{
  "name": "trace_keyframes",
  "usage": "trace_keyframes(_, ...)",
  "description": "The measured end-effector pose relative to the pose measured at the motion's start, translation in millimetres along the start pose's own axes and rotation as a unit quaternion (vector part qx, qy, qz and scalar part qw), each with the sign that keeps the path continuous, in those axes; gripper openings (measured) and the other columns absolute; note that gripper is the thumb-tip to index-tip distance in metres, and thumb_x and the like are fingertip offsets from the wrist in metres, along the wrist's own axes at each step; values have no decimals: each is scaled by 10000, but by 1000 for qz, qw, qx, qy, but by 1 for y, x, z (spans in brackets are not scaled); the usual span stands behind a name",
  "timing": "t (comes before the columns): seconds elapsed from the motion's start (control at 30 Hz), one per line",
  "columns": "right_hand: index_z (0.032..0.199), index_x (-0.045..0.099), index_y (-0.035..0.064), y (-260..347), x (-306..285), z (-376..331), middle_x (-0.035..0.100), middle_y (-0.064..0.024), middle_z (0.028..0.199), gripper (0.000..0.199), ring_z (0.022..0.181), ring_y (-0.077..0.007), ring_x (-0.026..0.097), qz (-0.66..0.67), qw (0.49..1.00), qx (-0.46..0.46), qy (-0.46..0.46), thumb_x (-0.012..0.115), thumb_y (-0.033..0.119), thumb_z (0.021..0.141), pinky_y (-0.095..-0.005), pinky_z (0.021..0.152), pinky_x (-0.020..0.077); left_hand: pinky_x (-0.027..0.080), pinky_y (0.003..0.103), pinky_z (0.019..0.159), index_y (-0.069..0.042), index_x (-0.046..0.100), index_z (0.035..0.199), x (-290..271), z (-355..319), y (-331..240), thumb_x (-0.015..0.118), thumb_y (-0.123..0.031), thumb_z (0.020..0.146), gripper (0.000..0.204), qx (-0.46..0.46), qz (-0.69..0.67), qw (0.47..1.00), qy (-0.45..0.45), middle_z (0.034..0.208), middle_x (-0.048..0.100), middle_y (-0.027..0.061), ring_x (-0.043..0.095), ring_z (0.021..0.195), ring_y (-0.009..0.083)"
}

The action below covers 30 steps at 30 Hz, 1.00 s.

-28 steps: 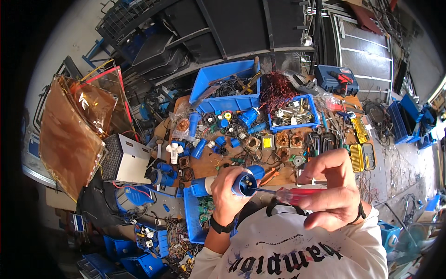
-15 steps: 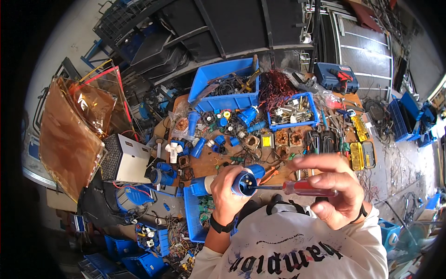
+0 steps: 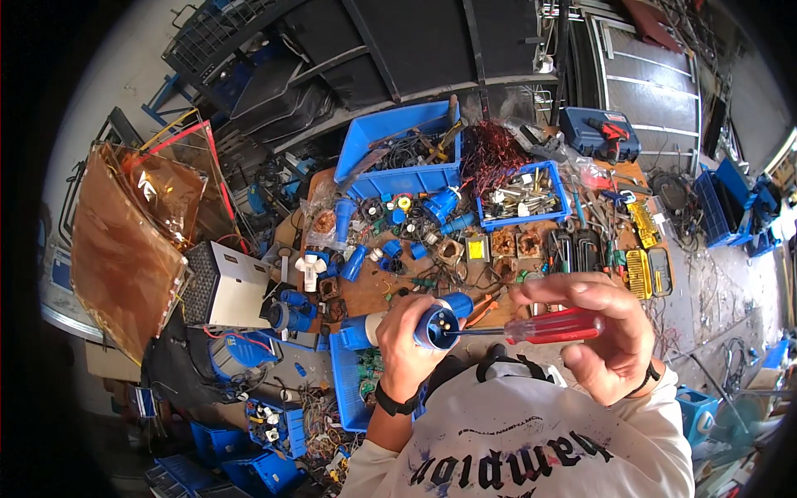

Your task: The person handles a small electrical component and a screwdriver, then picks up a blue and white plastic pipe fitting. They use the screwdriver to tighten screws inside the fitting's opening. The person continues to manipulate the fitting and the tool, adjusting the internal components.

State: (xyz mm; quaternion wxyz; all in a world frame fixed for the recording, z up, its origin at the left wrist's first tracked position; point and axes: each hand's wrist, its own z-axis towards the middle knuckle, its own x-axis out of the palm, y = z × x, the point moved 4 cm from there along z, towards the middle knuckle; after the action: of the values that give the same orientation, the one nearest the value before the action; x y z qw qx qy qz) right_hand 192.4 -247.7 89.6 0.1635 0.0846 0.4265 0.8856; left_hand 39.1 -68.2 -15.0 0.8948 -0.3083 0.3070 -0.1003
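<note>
Blue connector housing (image 3: 431,339), round and hollow, gripped in left hand (image 3: 402,342); open mouth tipped up toward the camera, small brass-coloured contacts inside, much of the body hidden by fingers. Screwdriver (image 3: 554,326): glossy see-through red handle, thin dark shank, roughly level, shank pointing left into the housing's mouth; can't tell whether the tip touches a contact. Handle sits among the loosely curled fingers of right hand (image 3: 621,332), thumb below it

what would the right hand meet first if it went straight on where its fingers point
Probably the screwdriver, close by the right hand; then the blue fitting in the left hand, though depth is unclear.
</note>
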Motion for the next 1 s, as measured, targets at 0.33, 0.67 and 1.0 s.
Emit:
trace_keyframes(0.33,1245,641,43,0,-3,0,604,-154,1113,470,974,-258,643,-59,996,-62,-17,773,-21,799,-332,790,538,543,395,686,-41,627,1006,0,2,-2,909,-103,610,490,2,-6,1000,-2,899,678,129,668,792,318)
trace_keyframes(0.67,1233,634,35,0,-2,-3,623,-163,1124,451,1007,-242,629,-122,992,-41,-15,770,264,869,-377,877,480,546,399,693,-41,631,1004,1,3,-5,914,-110,603,495,13,3,1000,0,908,687,134,673,806,323)
trace_keyframes(1.0,1348,503,3,-2,0,-3,622,-229,1234,519,1156,-344,619,14,1000,-12,3,622,-76,850,-406,949,504,548,400,686,-39,631,1000,3,3,-4,915,-117,608,490,2,-1,1000,4,912,680,136,672,798,322)
